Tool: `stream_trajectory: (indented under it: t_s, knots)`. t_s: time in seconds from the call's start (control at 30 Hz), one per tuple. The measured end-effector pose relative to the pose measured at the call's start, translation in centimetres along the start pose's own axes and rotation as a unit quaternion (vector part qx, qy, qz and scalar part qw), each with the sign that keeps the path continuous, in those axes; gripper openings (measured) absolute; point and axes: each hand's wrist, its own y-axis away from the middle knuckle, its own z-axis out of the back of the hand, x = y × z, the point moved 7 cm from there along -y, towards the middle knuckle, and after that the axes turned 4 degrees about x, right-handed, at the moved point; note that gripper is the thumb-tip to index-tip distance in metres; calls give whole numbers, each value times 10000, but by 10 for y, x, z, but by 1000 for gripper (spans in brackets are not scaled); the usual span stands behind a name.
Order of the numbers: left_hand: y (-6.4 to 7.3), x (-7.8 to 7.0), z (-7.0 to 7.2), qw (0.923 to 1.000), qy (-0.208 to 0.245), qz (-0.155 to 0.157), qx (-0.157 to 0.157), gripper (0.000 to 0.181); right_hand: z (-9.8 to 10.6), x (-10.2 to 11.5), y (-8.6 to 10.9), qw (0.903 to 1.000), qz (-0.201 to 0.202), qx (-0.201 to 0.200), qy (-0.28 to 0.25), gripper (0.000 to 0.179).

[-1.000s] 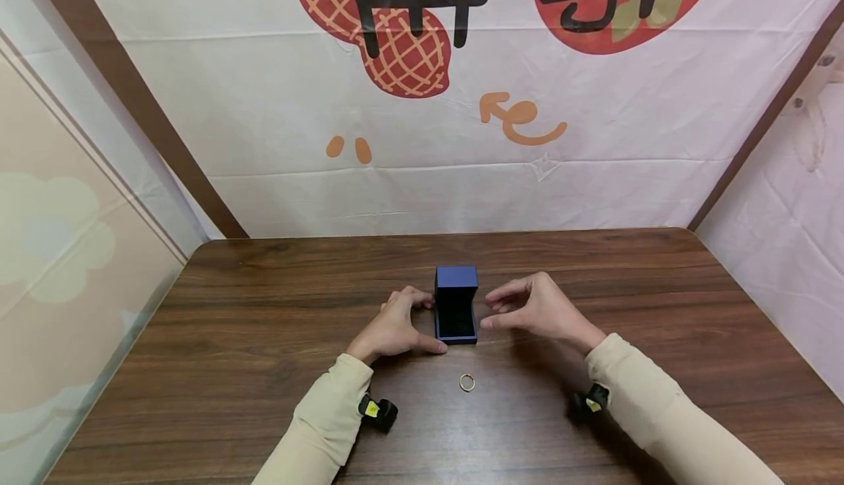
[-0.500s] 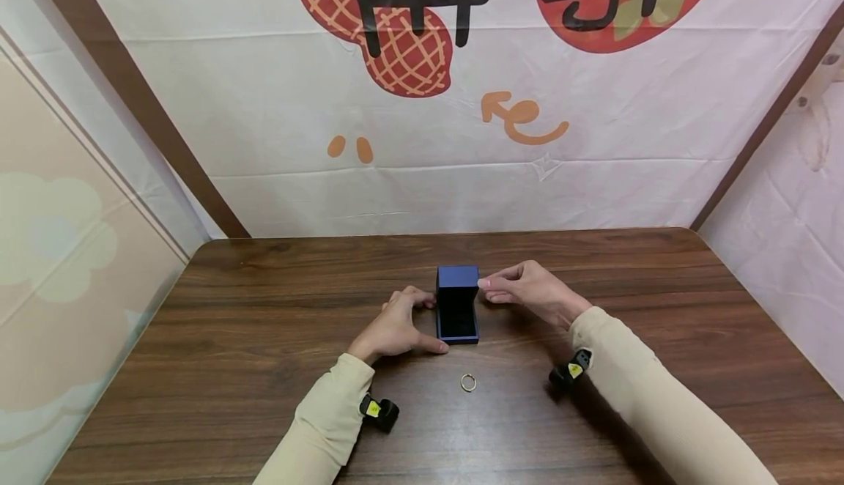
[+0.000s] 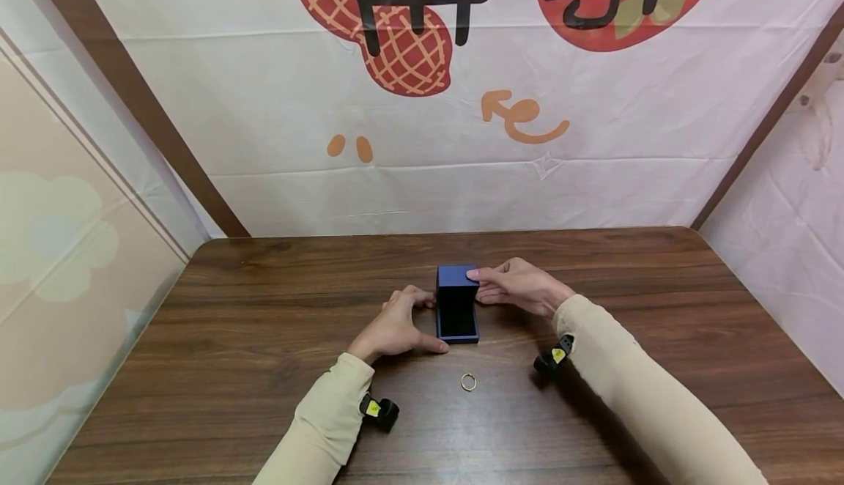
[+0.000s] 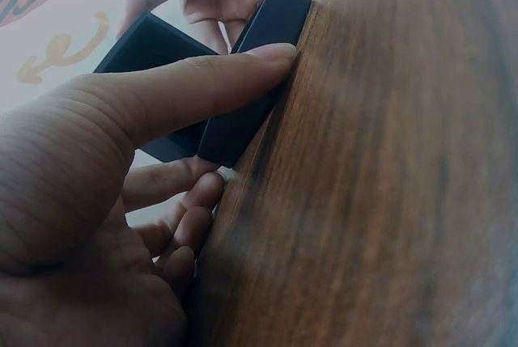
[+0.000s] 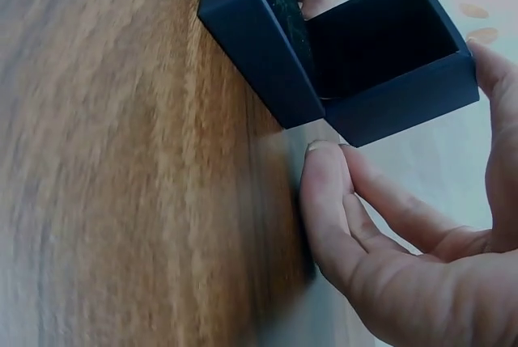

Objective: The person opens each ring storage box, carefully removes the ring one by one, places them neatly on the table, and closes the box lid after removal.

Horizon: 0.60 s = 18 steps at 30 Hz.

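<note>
A small blue ring box (image 3: 456, 277) stands on the table with its lid raised and its black inside facing me. My left hand (image 3: 394, 327) holds the base from the left. In the left wrist view its thumb (image 4: 218, 84) lies across the front of the base, with the other fingers curled at the side. My right hand (image 3: 524, 286) grips the lid (image 5: 413, 96) from the right, thumb on its top face and fingertips (image 5: 324, 165) low by the hinge. A thin gold ring (image 3: 468, 382) lies in front of the box.
The brown wood-grain table (image 3: 277, 302) reaches back to a printed white cloth wall (image 3: 409, 199). Each wrist carries a small black camera, one by the left sleeve (image 3: 332, 397) and one by the right sleeve (image 3: 633, 368).
My right hand has moved in from the right, and its thumb has come onto the lid. The left hand, box and ring have stayed in place.
</note>
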Motion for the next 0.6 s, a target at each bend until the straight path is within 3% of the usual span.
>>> stream_trajectory:
  t_s: [0.33, 0.47, 0.6]
  knots:
    - [1, -1, 1, 10000, -34, -15, 5, 73, -4, 3, 0, 9998, 201, 41, 80, 39]
    - [1, -1, 0, 10000, -40, 8, 12, 74, -3, 2, 2, 9982, 377, -30, 456, 49]
    - [1, -2, 0, 10000, -38, -9, 10, 75, 0, 2, 6, 9917, 498, -259, 1161, 52]
